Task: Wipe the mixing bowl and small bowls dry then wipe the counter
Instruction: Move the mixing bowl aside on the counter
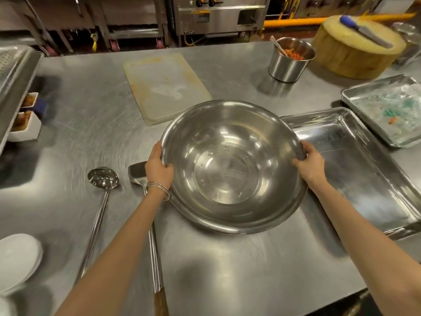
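A large steel mixing bowl (227, 174) is in the middle of the steel counter (250, 265), tilted toward me with water drops inside. My left hand (158, 166) grips its left rim and my right hand (311, 164) grips its right rim. The bowl's right side overlaps a steel tray (355, 160). A white bowl (17, 258) sits at the near left edge, partly cut off. No cloth is visible.
A ladle (102, 179) and a spatula (139, 174) lie left of the bowl. Behind are a white cutting board (164, 85), a steel canister (289, 62) with orange bits, a wooden chopping block (355, 49) with a knife, and a second tray (387, 108).
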